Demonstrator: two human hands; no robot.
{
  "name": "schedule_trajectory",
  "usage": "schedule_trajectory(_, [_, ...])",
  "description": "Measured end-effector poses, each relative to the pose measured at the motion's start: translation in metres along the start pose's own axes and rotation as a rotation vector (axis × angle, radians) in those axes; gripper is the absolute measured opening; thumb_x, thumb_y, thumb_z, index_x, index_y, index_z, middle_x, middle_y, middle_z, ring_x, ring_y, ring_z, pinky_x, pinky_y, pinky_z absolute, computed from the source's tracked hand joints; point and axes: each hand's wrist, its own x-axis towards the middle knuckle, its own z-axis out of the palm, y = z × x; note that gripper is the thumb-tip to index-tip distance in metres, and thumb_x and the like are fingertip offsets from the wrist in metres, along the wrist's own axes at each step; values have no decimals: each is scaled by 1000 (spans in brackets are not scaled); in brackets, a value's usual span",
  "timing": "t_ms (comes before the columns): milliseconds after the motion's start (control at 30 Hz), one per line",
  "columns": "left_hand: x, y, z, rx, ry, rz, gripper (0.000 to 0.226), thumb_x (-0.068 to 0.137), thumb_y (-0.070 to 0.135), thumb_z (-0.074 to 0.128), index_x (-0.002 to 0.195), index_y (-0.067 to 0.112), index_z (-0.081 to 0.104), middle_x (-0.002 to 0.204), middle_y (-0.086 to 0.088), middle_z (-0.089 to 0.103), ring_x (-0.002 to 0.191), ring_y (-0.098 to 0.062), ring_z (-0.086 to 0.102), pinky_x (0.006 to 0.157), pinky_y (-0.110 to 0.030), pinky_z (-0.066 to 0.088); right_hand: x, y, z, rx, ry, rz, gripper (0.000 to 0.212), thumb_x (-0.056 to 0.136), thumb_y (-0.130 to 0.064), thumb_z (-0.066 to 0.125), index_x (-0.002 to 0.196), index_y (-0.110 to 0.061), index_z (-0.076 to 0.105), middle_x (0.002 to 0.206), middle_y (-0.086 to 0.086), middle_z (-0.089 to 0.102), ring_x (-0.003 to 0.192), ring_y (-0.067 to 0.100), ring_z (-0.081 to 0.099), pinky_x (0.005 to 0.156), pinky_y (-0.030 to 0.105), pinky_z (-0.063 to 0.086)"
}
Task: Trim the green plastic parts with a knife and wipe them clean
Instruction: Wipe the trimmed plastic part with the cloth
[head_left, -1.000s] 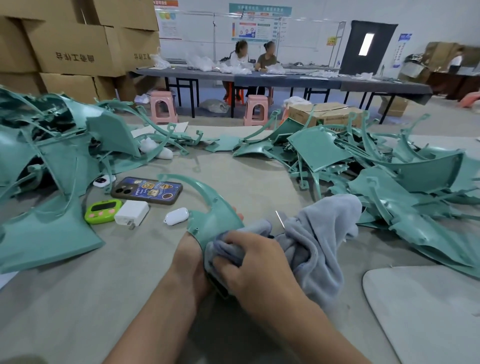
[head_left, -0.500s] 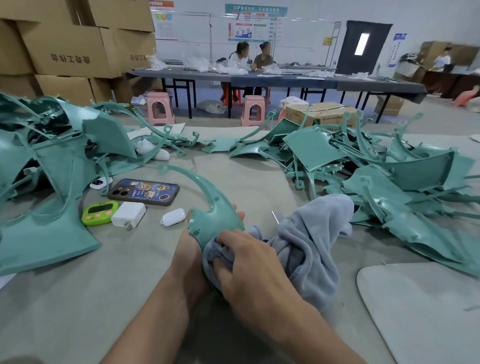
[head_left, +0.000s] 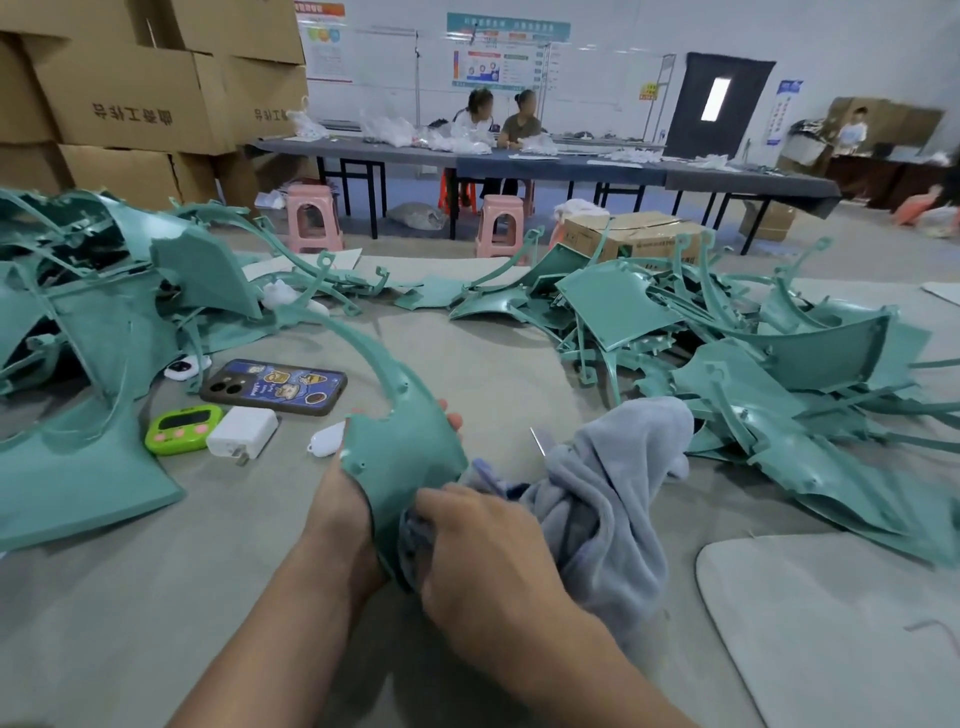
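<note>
Gripping the broad end of a curved teal-green plastic part (head_left: 405, 457), the left hand (head_left: 337, 512) is holding it tilted up just above the grey felt-covered surface (head_left: 130, 597), with its fingers (head_left: 453, 417) wrapping behind the piece so that the tips are showing past the far edge. The part's long narrow arm is arcing up and away to the left, over the surface. The right hand (head_left: 483, 545) is bunching a soft grey fleece cloth (head_left: 608, 499), its fingers curling into the fabric and pressing it against the lower right edge of the part, while the rest of the cloth is trailing off to the right. A thin silver knife blade (head_left: 537, 442) is poking up just beside the cloth; its handle is hidden, so what is holding it cannot be told. More teal-green plastic parts are lying in 2 loose heaps, 1 at the left (head_left: 104, 332) and 1 at the right (head_left: 753, 374), well apart from each other. Between the left heap and the held part are lying a dark phone in a cartoon-printed case (head_left: 275, 387), a lime-green digital timer (head_left: 184, 428), a white plug charger (head_left: 241, 432) and a small white oval case (head_left: 327, 441). Brown cardboard boxes (head_left: 130, 93) are standing stacked behind the left heap.
</note>
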Motion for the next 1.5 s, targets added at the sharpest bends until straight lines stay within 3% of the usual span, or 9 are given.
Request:
schedule_trajectory(133, [-7,2,11,-77,-276,-99,65,84,68,55,121,17,72,127,-7,69,116,-24,66,109,-43,46,30,9,-15,67,108,225,11,93,-22,54,88,-19,63,88,0,65,86,27,58,70,36,46])
schedule_trajectory(233, [-6,-2,11,-7,-218,-18,56,74,70,63,98,23,83,104,-4,78,95,-18,75,81,-34,60,48,16,-21,8,49,280,14,96,-20,51,85,-20,59,90,3,67,92,29,62,84,41,47])
schedule_trajectory(433, [-1,-2,16,431,-18,285,24,97,35,60,93,19,77,93,-1,78,88,-16,70,83,-36,51,51,53,-51,-106,411,430,18,92,-26,56,108,-28,65,101,-1,67,102,28,56,88,37,35])
schedule_trajectory(600, [7,5,8,451,84,363,33,99,28,59,99,-4,62,89,-12,71,83,-20,63,80,-41,51,43,64,-75,369,663,402,16,95,-31,57,104,-28,70,96,-8,72,98,8,61,89,21,45])
schedule_trajectory(833, [6,10,4,290,1,262,24,103,20,54,96,18,77,103,-14,77,97,-38,73,90,-56,57,25,25,-31,286,195,323,68,83,-31,67,146,-40,41,134,-10,62,121,14,58,97,28,45])
schedule_trajectory(967, [6,10,-4,260,-173,119,29,102,11,47,103,6,76,110,-19,75,100,-37,73,81,-44,61,32,42,-19,624,194,584,5,86,-15,64,89,-17,60,73,-8,61,69,16,53,65,32,44])
schedule_trajectory(1100, [2,7,-2,402,-384,103,36,90,-13,51,118,3,67,112,-20,74,99,-38,73,74,-40,62,33,51,-17,611,247,678,30,90,-24,64,69,-8,49,50,-8,48,54,12,43,56,34,34])
schedule_trajectory(1367, [1,4,2,477,-77,175,35,106,25,50,93,7,77,92,-11,79,82,-27,77,62,-32,60,19,38,-20,431,184,589,13,91,-38,63,95,-26,61,90,-6,67,93,22,61,82,33,45])
schedule_trajectory(1500, [1,1,7,580,134,184,40,101,39,56,87,6,75,88,-8,78,85,-28,75,77,-44,61,9,32,-35,223,289,413,49,85,-33,69,131,-44,55,83,-13,66,81,14,60,71,27,43])
